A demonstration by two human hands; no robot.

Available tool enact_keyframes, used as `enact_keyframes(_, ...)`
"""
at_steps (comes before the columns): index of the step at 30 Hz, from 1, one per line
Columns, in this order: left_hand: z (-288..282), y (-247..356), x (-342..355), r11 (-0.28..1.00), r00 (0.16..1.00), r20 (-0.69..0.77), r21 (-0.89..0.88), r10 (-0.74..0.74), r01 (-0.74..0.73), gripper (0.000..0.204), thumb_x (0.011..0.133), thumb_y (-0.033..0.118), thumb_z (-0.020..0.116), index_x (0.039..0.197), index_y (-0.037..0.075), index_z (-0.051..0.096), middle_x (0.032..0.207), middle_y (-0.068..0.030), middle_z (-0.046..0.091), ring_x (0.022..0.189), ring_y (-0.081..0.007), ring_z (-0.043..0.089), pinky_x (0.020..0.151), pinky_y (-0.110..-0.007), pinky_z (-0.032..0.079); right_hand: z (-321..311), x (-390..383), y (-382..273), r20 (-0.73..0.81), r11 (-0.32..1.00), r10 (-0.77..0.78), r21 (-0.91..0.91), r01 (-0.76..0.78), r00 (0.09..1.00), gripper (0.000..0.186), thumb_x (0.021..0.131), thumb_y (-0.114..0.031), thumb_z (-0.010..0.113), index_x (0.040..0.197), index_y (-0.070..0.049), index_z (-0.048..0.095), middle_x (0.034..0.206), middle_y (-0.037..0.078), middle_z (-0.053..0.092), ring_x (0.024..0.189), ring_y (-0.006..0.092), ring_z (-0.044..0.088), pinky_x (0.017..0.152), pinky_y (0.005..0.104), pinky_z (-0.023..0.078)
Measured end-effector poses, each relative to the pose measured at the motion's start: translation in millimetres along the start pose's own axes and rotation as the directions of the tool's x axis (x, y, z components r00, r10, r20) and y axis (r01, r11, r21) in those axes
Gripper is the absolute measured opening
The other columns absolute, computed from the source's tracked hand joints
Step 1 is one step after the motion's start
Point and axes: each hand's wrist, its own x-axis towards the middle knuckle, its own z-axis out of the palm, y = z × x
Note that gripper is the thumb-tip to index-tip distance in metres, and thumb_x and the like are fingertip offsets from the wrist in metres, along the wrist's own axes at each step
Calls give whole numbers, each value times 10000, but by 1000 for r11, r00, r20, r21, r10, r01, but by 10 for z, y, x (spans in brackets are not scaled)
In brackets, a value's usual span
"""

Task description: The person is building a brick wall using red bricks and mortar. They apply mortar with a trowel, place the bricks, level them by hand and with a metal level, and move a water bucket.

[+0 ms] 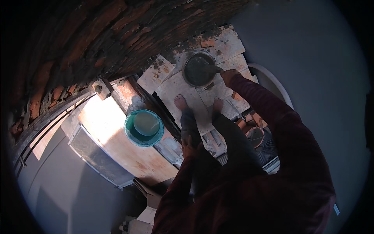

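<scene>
Grey mortar is filling a round pan point(199, 69) that is sitting on a platform of wooden boards point(183, 91) beside a curving brick wall point(97, 35). A person in a dark red top is standing barefoot on the boards, both feet just short of the pan, and is bending over it. The right hand point(228, 75) is reaching to the pan's right rim and is gripping a trowel point(212, 70), its fingers wrapped around the handle while the blade is lying in the mortar. The left hand point(188, 146) is resting on the left knee; how far its fingers are spread cannot be told at this size. To the left of the feet, a teal bucket point(143, 127) is sitting apart from the pan on a sunlit slab point(117, 136), with pale liquid showing inside it. Loose bricks point(253, 119) are lying near the person's right leg.
</scene>
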Motion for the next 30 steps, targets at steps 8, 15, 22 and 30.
enact_keyframes(8, 469, -117, 228, 991, 989, -77, -30, 126, -129, 556, 822, 358, 671, 1310, 99, 607, 1491, -235, 390, 1375, -428, 348, 1147, -487, 295, 998, 2159, -287, -170, 971, 190, -114, -210, 967, 357, 940, -179, 541, 1264, -33, 568, 1163, 168, 631, 947, 353, 697, 602, 505, 570)
enact_keyframes(15, 463, -7, 184, 995, 993, -62, -19, 100, -101, 550, 815, 362, 685, 1289, 91, 622, 1489, -221, 403, 1385, -425, 340, 1157, -478, 277, 1548, 1701, -656, 31, 999, 34, 38, -35, 999, 539, 901, -181, 568, 1377, 30, 429, 1235, 250, 581, 1057, 402, 658, 851, 467, 560)
enact_keyframes(22, 290, 26, 246, 990, 986, -84, 28, 143, -142, 521, 830, 368, 677, 1275, 101, 633, 1478, -219, 421, 1375, -423, 354, 1153, -482, 279, 1693, 1768, -264, 91, 908, 56, 410, -88, 994, 474, 878, -255, 603, 1260, 21, 551, 1172, 224, 649, 1073, 365, 649, 934, 421, 519)
enact_keyframes(30, 201, 2, 353, 985, 984, -73, 64, 164, -159, 435, 889, 346, 632, 1248, 101, 654, 1448, -225, 455, 1356, -420, 378, 1130, -494, 297, 2307, 2257, -913, -51, 489, 170, 872, -39, 984, 505, 791, -200, 671, 1226, 28, 554, 1006, 233, 656, 869, 345, 676, 731, 439, 550)
